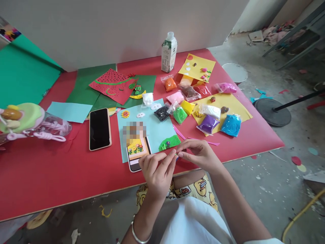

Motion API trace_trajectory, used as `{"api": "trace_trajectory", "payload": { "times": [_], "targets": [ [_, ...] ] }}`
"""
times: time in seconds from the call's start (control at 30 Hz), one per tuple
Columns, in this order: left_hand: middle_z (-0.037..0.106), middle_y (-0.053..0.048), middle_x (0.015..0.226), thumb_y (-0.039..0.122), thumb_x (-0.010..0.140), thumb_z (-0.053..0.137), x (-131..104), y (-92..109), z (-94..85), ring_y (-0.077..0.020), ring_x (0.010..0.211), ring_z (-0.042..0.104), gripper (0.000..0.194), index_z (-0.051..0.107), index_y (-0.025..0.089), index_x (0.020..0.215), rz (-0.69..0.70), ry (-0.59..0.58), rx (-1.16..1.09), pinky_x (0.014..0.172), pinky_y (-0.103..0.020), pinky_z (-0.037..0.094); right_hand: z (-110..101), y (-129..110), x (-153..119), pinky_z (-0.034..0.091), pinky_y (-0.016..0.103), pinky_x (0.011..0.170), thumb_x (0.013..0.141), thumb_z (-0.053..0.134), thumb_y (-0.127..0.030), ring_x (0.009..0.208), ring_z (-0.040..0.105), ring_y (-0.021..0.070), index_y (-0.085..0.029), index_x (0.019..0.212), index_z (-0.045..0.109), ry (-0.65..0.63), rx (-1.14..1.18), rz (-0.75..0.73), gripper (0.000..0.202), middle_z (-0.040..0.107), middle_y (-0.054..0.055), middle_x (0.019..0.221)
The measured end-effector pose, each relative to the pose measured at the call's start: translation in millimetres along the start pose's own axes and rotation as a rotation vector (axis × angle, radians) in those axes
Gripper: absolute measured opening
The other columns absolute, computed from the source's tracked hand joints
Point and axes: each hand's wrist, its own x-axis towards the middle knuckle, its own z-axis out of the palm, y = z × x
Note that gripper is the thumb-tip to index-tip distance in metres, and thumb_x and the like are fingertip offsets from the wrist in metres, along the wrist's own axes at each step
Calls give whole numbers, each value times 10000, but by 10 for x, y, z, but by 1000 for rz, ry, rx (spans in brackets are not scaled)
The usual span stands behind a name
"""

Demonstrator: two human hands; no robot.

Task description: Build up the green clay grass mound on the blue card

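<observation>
My left hand (158, 167) and my right hand (196, 154) meet at the table's front edge, fingertips pinched around a tiny piece, partly hidden, with green and blue showing. Just beyond them, a green clay mound with a purple flower (168, 143) lies on the corner of a light blue sheet (154, 128). That sheet also bears a clay sunflower (125, 114) and white clouds (140, 115). A lit phone (134, 164) showing a flower picture rests on the sheet's lower left, beside my left hand.
Bags of coloured clay (207, 124) spread over the right half of the red table (63, 173). A dark phone (99, 128) lies left of the blue sheet. Behind are a carton bottle (169, 52), a red watermelon sheet (114, 84) and a yellow sheet (198, 66). A clear jar (57, 125) is far left.
</observation>
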Motion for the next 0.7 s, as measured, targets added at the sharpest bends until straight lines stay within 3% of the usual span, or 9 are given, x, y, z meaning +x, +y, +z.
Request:
{"api": "trace_trajectory", "payload": {
  "times": [0.17, 0.4, 0.7],
  "targets": [
    [661, 6, 738, 168, 844, 683, -7, 13, -11, -123, 692, 563, 224, 712, 247, 1052, -7, 0, -15, 724, -314, 395, 19, -4, -49, 534, 309, 646, 815, 718, -302, 705, 651, 160, -223, 854, 735, 58, -63, -70, 90, 737, 47, 787],
    [653, 14, 737, 180, 859, 662, -5, 56, -15, -126, 700, 576, 228, 718, 291, 1050, -64, 3, -52, 717, -308, 415, 49, -58, -113, 538, 325, 617, 828, 691, -255, 660, 646, 161, -238, 851, 718, 137, -180, -221, 40, 726, 31, 754],
    [638, 9, 757, 189, 864, 659, -28, 93, -30, -124, 712, 571, 177, 720, 263, 1013, -101, 26, -85, 689, -294, 431, 84, -106, -141, 547, 333, 635, 814, 687, -186, 672, 656, 169, -242, 855, 716, 199, -235, -267, 75, 735, 29, 766]
  ]
}}
